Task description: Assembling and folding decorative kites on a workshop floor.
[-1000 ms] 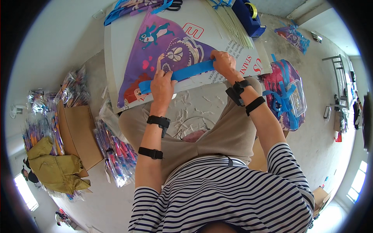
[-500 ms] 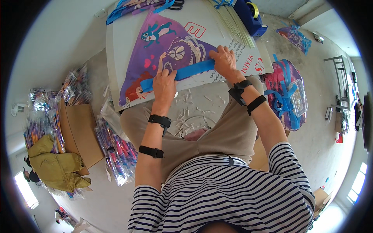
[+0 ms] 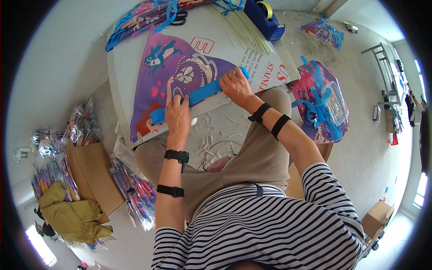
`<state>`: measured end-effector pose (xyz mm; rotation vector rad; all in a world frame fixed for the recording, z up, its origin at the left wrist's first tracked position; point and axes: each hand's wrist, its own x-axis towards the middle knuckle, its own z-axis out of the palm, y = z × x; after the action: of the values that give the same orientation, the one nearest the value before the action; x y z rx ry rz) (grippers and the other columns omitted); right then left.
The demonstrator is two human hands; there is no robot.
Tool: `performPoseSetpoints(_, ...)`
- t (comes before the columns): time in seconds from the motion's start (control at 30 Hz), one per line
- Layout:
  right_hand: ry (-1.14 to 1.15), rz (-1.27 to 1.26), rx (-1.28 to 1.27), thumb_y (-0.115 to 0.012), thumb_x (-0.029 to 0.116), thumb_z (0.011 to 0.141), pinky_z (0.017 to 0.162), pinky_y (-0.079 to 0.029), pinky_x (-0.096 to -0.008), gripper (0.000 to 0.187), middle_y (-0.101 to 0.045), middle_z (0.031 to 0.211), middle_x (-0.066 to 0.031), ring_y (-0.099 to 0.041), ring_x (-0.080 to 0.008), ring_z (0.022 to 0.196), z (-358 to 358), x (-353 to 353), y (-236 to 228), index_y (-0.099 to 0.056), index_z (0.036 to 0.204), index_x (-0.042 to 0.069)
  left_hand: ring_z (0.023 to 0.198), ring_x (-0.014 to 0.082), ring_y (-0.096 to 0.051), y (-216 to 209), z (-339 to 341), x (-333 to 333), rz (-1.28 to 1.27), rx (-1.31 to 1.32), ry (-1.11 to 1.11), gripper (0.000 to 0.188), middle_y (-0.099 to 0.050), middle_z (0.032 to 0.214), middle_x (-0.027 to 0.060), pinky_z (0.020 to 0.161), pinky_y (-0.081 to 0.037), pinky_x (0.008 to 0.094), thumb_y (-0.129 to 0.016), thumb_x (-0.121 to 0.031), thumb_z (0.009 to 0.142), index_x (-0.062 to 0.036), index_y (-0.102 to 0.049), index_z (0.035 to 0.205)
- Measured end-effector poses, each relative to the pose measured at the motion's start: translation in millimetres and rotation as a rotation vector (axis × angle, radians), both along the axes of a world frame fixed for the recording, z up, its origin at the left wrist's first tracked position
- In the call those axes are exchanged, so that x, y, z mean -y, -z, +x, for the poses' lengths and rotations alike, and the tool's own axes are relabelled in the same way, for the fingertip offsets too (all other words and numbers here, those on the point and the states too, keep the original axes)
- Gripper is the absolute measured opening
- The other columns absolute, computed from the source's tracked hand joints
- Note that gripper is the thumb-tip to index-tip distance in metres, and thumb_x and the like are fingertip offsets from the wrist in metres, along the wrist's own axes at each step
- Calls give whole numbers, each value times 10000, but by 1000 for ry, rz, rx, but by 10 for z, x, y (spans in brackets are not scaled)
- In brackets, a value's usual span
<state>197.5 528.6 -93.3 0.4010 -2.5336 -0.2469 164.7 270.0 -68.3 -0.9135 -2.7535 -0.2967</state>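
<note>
A purple triangular printed sheet (image 3: 157, 83), like a kite sail, lies on the white board (image 3: 256, 87) over my lap. Along its near edge runs a flat blue fabric strip (image 3: 204, 92). My left hand (image 3: 178, 118) rests on the strip toward its left end, fingers apart and pressing down. Farther right, my right hand (image 3: 236, 87) has its fingers curled onto the strip, and the strip's right end sticks out past them. What lies under the right fingertips is hidden.
Black-handled scissors (image 3: 180, 18), folded printed fabric (image 3: 135, 27), thin pale rods (image 3: 245, 29) and a blue tape dispenser (image 3: 265, 22) lie at the board's far side. A tied purple bundle (image 3: 310, 96) stands right. Bagged goods (image 3: 132, 189) and a cardboard box (image 3: 94, 173) are left.
My right hand has shifted left along the blue strip, so its right end now shows beyond the fingers. My left hand stays on the strip. The whole view has turned slightly.
</note>
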Motion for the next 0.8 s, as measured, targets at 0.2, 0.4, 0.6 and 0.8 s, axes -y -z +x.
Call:
performPoseSetpoints(0.2, 98, 59, 70, -654, 139, 754, 976, -427, -458, 150, -617, 859, -81, -577, -273, 926, 68, 18, 15, -705, 855, 41, 1024, 322, -606, 13, 45, 12, -53, 15, 6, 494, -586, 1084, 77, 881, -502, 453, -787, -80, 793, -111, -695, 1277)
performPoseSetpoints(0.4, 132, -62, 128, -649, 142, 758, 704, -477, -389, 168, -618, 981, -78, -559, -256, 951, 51, 15, 130, -709, 878, 43, 1047, 328, -579, 63, 155, 66, 7, -25, -7, 421, -579, 1102, 97, 929, -472, 490, -711, -76, 826, -130, -692, 1243)
performPoseSetpoints(0.6, 92, -88, 81, -655, 105, 750, 662, -489, -356, 185, -611, 992, -82, -569, -252, 1018, 46, 11, 162, -708, 904, 18, 1122, 330, -572, 23, 175, 67, -71, 38, -35, 487, -586, 1142, 95, 980, -450, 502, -767, -144, 818, -150, -683, 1298)
performPoseSetpoints(0.8, 169, -20, 80, -633, 92, 784, 930, -483, -440, 263, -616, 1052, -135, -558, -293, 1056, 105, 61, 119, -726, 1000, -25, 1100, 315, -571, -17, 179, -59, -95, 11, 33, 494, -569, 1120, 119, 999, -448, 515, -836, -241, 798, -20, -681, 1211)
